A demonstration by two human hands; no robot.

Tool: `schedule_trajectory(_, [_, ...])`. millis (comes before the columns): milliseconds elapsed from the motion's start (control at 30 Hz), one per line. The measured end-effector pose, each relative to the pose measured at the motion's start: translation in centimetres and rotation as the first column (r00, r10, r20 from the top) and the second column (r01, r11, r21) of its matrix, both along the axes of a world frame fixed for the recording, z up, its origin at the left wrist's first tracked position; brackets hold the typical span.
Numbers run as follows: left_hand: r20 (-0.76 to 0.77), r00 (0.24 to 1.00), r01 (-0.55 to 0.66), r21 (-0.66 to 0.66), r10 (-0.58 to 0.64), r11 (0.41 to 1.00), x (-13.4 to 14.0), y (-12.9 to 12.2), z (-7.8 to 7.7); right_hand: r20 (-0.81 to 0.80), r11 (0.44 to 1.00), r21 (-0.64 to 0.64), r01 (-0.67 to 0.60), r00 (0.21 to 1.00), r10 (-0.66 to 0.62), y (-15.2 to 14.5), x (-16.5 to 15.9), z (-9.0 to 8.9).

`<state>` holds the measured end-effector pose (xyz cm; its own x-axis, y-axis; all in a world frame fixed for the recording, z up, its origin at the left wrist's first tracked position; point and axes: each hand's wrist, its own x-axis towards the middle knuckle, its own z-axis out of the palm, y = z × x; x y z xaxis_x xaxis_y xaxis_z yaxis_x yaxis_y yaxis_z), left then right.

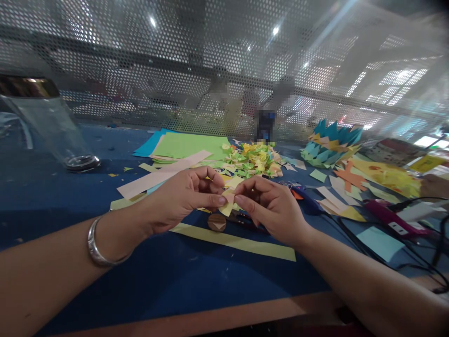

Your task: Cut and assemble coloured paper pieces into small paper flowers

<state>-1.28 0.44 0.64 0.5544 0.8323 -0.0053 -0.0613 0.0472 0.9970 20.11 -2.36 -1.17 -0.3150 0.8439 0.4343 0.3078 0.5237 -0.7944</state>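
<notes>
Between my two hands, above the blue table, is a small pale yellow and pink paper piece [228, 202]. My left hand [191, 196], with a silver bangle at its wrist, pinches the left side of it between thumb and fingers. My right hand [270, 206] pinches its right side. Below them a long yellow paper strip [242, 242] lies across the table, with a round brown wooden disc [216, 223] just behind it. A dark tool, partly hidden by my right hand, lies beside the disc.
Behind my hands are a heap of folded paper bits [256, 159] and stacked green sheets [192, 144]. A glass bottle [52, 126] stands left. At right are a blue glue gun [307, 199], a paper crown [331, 142], a magenta power strip [393, 220] and cables. A perforated metal screen [157, 65] rises behind.
</notes>
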Motion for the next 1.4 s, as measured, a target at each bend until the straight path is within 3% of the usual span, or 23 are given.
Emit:
schedule_trajectory(233, [-0.027, 0.999, -0.02, 0.02, 0.021, 1.0, 0.15, 0.11, -0.06, 0.015, 1.0, -0.01, -0.018, 1.0, 0.018, -0.04, -0.02, -0.22])
schedule_trajectory(533, [0.0, 1.0, 0.0, -0.158, 0.0, 0.987, 0.11, -0.12, 0.19, 0.106, 0.988, 0.151, 0.04, 0.993, -0.057, 0.0, -0.02, -0.35])
schedule_trajectory(800, [0.002, 0.999, -0.051, -0.184, 0.052, 0.982, 0.18, 0.01, 0.27, 0.129, 0.982, 0.179, 0.053, 0.989, -0.077, -0.05, 0.01, -0.46])
schedule_trajectory(1067, [0.018, 0.998, -0.056, -0.136, 0.059, 0.989, 0.24, -0.27, 0.36, 0.151, 0.965, 0.255, 0.064, 0.983, -0.105, -0.16, -0.03, -0.38])
schedule_trajectory(1400, [-0.033, 0.99, -0.137, 0.027, 0.138, 0.99, 0.41, -0.52, -0.11, 0.135, 0.981, 0.185, 0.056, 0.987, -0.082, -0.09, -0.1, -0.64])
